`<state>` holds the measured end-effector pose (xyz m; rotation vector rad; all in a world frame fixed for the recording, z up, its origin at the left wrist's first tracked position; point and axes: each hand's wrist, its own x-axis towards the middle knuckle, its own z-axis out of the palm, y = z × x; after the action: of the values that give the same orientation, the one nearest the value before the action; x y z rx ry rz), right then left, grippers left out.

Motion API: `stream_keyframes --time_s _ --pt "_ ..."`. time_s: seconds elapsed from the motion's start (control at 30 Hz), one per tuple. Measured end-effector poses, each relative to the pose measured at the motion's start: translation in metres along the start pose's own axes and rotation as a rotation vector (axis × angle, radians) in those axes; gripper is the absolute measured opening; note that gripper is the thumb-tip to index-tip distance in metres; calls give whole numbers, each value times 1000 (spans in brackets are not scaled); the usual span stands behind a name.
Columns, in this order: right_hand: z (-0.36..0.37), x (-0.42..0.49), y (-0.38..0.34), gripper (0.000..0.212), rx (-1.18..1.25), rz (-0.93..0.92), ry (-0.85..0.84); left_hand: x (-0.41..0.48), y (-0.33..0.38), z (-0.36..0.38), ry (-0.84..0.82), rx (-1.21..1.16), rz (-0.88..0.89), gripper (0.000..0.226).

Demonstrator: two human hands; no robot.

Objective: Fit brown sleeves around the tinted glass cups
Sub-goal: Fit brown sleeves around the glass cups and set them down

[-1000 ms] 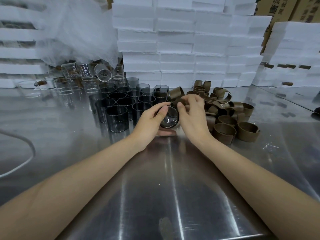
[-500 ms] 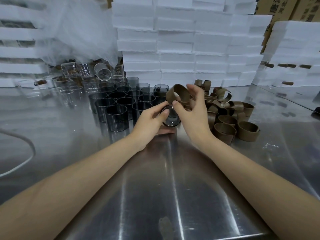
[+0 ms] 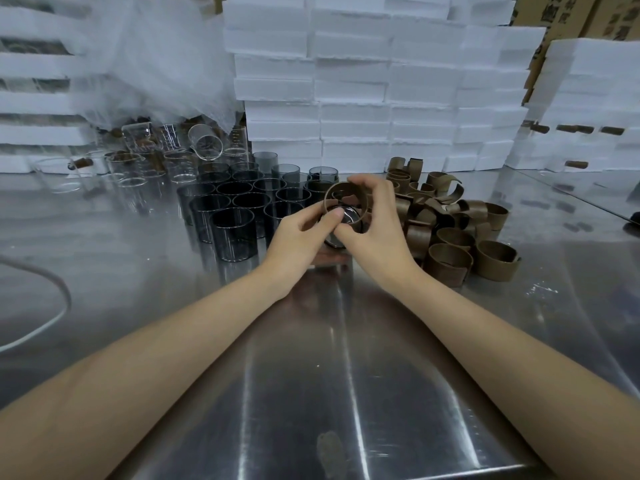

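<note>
My left hand (image 3: 300, 237) grips a tinted glass cup (image 3: 341, 226) tilted toward me, just above the steel table (image 3: 332, 375). My right hand (image 3: 375, 226) pinches a brown sleeve (image 3: 346, 199) by its rim; the ring sits over the cup's far end, and I cannot tell how far it overlaps the glass. Several dark tinted cups (image 3: 239, 216) stand in rows to the left of my hands. A loose pile of brown sleeves (image 3: 453, 230) lies to the right.
Clear glass cups (image 3: 145, 168), some tipped over, crowd the back left under a white plastic sheet. Stacks of white foam boxes (image 3: 363, 81) wall off the back. A white cable (image 3: 45, 323) curves across the left of the table.
My right hand lifted a brown sleeve out of the pile, then brought it down and left onto the end of the cup. My left hand kept hold of the cup.
</note>
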<state>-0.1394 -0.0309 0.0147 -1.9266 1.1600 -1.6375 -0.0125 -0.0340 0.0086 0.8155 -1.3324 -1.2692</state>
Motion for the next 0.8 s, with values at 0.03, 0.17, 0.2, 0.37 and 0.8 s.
stream_keyframes --time_s 0.03,0.17,0.2,0.37,0.8 --pt "-1 0 -1 43 35 14 -13 0 -1 0 -3 0 8 24" --pt "-3 2 -2 25 143 76 24 0 0 -1 -19 12 12 27" --pt "-3 3 -1 25 122 98 51 0 0 -1 -10 20 10 27" --pt "-3 6 4 15 114 209 170 0 1 0 -11 39 3 32" --pt "-5 8 -1 23 -32 165 94 -1 4 1 -4 91 14 43"
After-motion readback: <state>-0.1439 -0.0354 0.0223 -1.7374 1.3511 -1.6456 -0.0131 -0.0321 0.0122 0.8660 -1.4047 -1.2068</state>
